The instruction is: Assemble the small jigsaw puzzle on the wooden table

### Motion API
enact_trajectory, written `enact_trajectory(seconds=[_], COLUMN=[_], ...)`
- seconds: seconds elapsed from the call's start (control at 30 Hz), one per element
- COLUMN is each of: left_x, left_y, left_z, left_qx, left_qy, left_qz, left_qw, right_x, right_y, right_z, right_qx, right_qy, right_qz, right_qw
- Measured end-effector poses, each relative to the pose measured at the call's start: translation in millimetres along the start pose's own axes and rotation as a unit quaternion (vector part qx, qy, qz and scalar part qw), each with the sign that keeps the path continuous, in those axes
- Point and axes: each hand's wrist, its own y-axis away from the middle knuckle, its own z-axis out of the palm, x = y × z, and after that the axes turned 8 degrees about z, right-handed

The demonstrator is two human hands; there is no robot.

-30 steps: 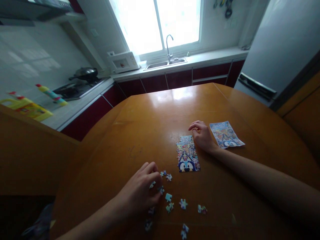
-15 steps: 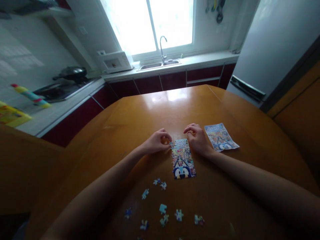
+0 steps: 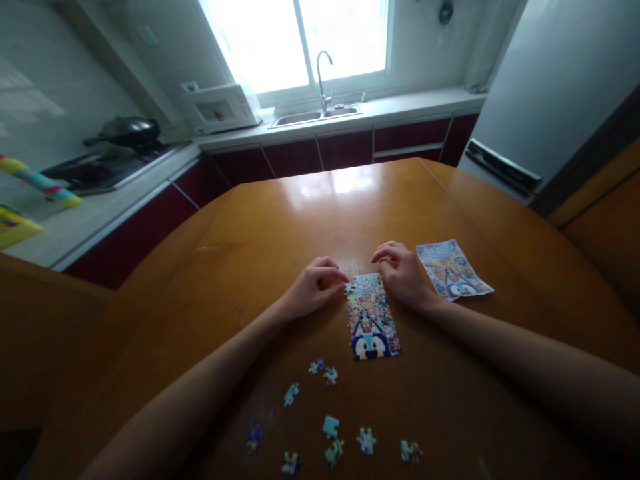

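Observation:
A small, partly built jigsaw puzzle [image 3: 371, 317] with a blue cartoon dog lies in the middle of the wooden table [image 3: 280, 227]. My left hand [image 3: 313, 287] rests at the puzzle's top left corner, fingers pinched on a small puzzle piece [image 3: 349, 288] that touches the edge. My right hand [image 3: 403, 273] sits curled at the top right corner, fingertips on the table beside the puzzle. Several loose pieces [image 3: 330, 427] lie scattered nearer to me. A printed reference picture [image 3: 453, 269] lies to the right of my right hand.
Behind the table runs a kitchen counter with a sink and tap [image 3: 323, 113], a white microwave [image 3: 223, 108] and a wok on a stove [image 3: 125, 130]. A grey fridge [image 3: 550, 87] stands at the right. Colourful bottles [image 3: 35, 183] sit at the left.
My left hand left the loose pieces near me and moved up to the puzzle's top left corner with a piece. The right hand stayed at the top right corner.

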Motion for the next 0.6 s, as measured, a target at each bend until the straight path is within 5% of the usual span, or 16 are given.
enact_trajectory(seconds=[0.17,0.6], left_x=[2.4,-3.0], left_y=[5.3,4.6], left_z=[-4.4,-3.4], left_qx=[-0.058,-0.064], left_qy=[-0.052,-0.114], left_qz=[0.087,0.140], left_qw=[0.993,0.982], right_x=[-3.2,-6.2], right_y=[0.1,0.5], right_z=[-1.3,-2.4], right_qx=[-0.007,-0.017], right_qy=[0.001,0.003], right_qz=[0.003,-0.002], right_qw=[1.000,1.000])
